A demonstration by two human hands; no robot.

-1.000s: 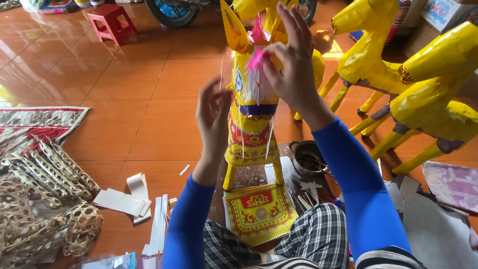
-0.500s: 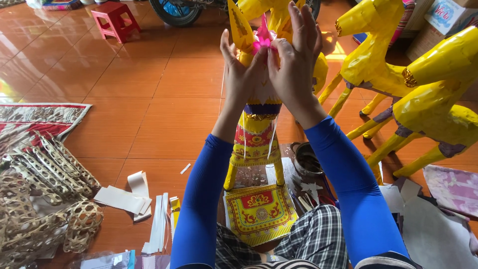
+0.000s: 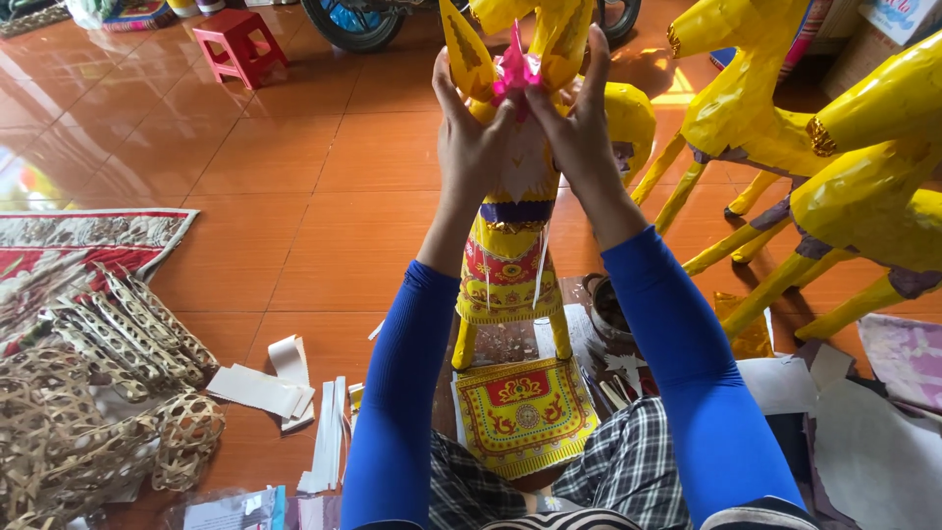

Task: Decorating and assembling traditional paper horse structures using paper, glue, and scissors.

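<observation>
Head view: both arms in blue sleeves raised toward twelve o'clock. Left hand [image 3: 469, 137] pressed flat against the head of a yellow paper horse [image 3: 510, 226], fingers [image 3: 444, 83] stretched upward, thumb beside a pink paper tuft [image 3: 514, 71]. Right hand [image 3: 581, 128] on the other side, thumb and forefinger pinched on that tuft, remaining fingers spread open. Horse upright on the orange tiled floor [image 3: 294, 196], just past the knees. Printed yellow sheet [image 3: 525, 414] at six o'clock below it. Woven bamboo frames [image 3: 88, 393] at eight o'clock. More yellow horses [image 3: 834, 177] at two o'clock. Red stool [image 3: 235, 44] at eleven o'clock.
</observation>
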